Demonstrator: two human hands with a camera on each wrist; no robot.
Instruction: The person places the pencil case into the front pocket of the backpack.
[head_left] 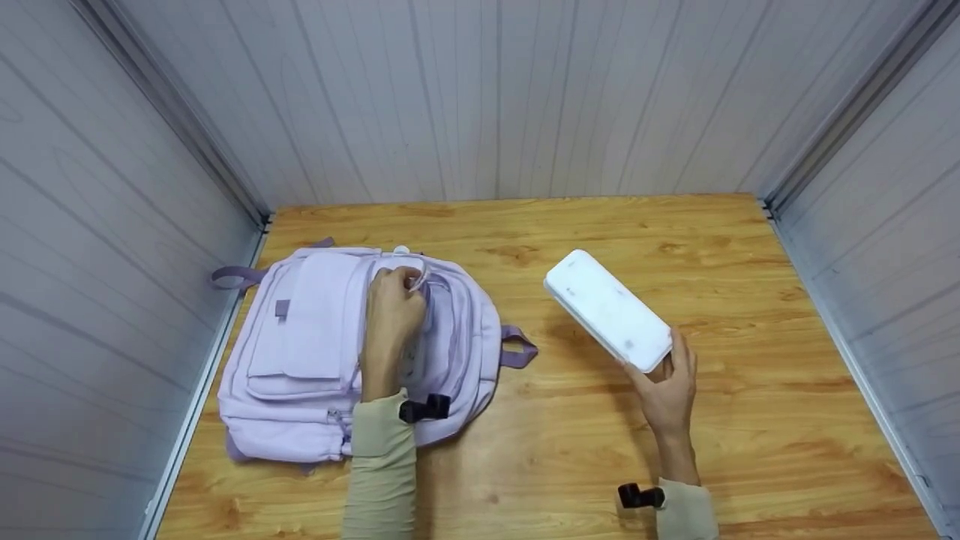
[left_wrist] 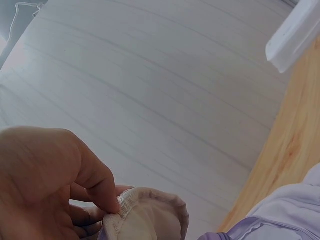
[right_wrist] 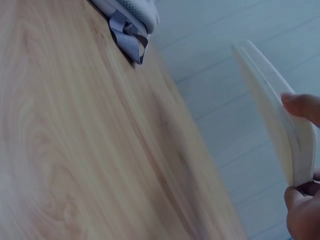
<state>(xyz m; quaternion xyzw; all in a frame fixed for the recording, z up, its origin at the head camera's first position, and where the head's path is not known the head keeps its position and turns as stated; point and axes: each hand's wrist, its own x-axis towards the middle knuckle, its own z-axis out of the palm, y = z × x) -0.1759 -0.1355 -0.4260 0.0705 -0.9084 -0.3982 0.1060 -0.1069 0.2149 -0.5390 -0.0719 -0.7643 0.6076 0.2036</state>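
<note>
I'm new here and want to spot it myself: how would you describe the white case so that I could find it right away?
Start at the wooden table and look right of the lilac backpack. The right hand holds the white case by its near end, lifted. It is the only hard, flat, rounded-cornered white thing there.

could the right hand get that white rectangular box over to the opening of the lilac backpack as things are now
Probably yes. The right hand grips the white rectangular box lifted off the wooden table, bare tabletop lies between, and the left hand pinches the lilac backpack opening's edge.
</note>
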